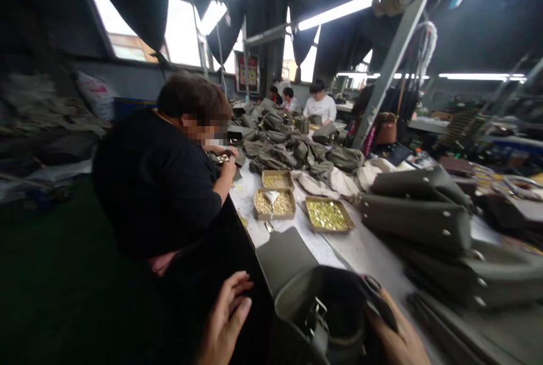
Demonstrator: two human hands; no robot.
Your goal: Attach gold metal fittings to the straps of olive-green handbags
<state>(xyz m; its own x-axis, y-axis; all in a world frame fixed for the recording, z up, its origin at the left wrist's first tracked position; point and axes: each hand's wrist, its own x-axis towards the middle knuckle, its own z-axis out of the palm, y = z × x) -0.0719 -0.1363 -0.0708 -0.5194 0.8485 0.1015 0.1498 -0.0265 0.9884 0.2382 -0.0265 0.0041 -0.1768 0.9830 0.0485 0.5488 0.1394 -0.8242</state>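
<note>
Head view: 3 boxes [275,217] hold small gold-coloured pieces [283,205]. Between the hands is an open bag [292,320], buckled strap [321,332] inside; left hand [224,320] half open, empty; right hand [401,331] curled around a dark piece [379,300].

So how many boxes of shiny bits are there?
3: a back box, a middle box just in front of it, and a right-hand box. The grey bags could hide more.

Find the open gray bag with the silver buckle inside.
The open gray bag is low in the head view, right of center, between the left hand and right hand, nearer than the rightmost cardboard tray.
</note>
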